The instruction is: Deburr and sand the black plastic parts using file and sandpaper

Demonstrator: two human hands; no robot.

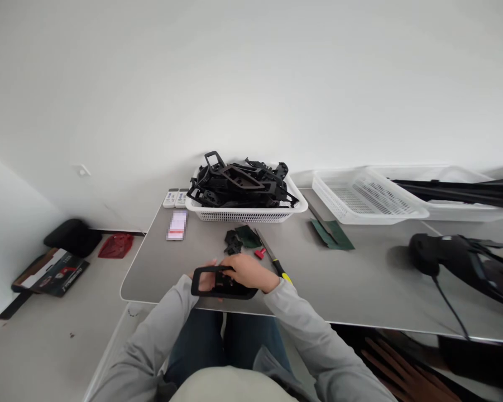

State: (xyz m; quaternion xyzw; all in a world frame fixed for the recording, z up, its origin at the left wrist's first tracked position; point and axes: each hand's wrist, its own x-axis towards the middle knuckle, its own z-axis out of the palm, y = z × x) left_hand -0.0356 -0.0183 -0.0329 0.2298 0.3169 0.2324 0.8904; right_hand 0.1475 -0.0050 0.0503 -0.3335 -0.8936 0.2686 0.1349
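Note:
A black plastic frame part with a rectangular opening is held at the table's front edge. My left hand grips it from behind and shows through the opening; most of its fingers are hidden. From above, my right hand is closed on the same part, fingertips at its inner side. Just beyond my hands lie a small black plastic piece and a dark green sheet. Right of them are a small red object and a file with a black and yellow handle.
A white basket heaped with black parts stands against the wall. Left of it are a phone and small white boxes. Rightward are green sheets, another white basket, a black corded device and another person's hand.

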